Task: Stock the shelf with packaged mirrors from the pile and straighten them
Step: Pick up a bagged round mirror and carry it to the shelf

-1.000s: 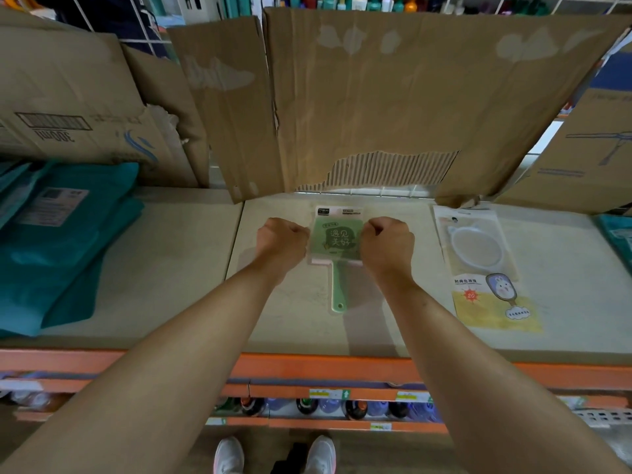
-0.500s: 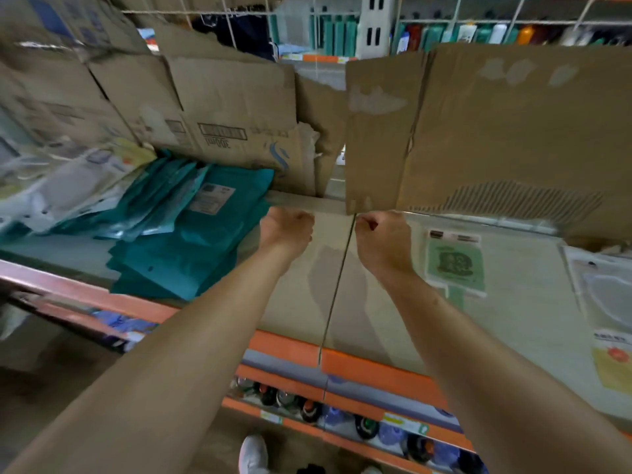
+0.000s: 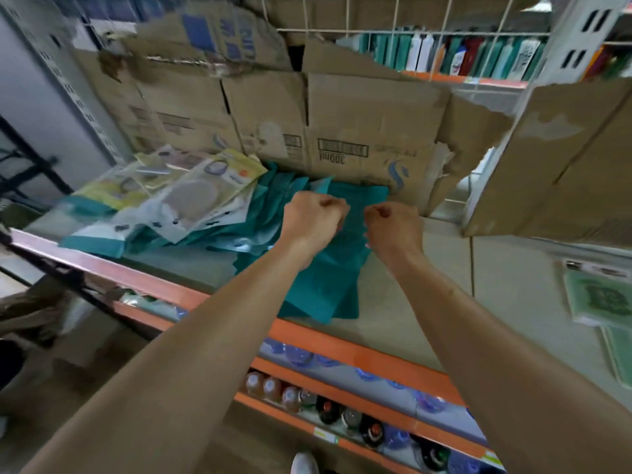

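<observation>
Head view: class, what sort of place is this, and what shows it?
Probably a retail shop aisle: an orange-edged metal shelf, bottled drinks ranged below it, and a pile of teal packaged goods.

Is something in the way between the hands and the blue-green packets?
Nothing visible is. The left hand and the right hand, both with curled fingers, are right above the teal packets, with no thing between. The white-and-yellow packets lie on the pile's left side, away from both hands.
</observation>
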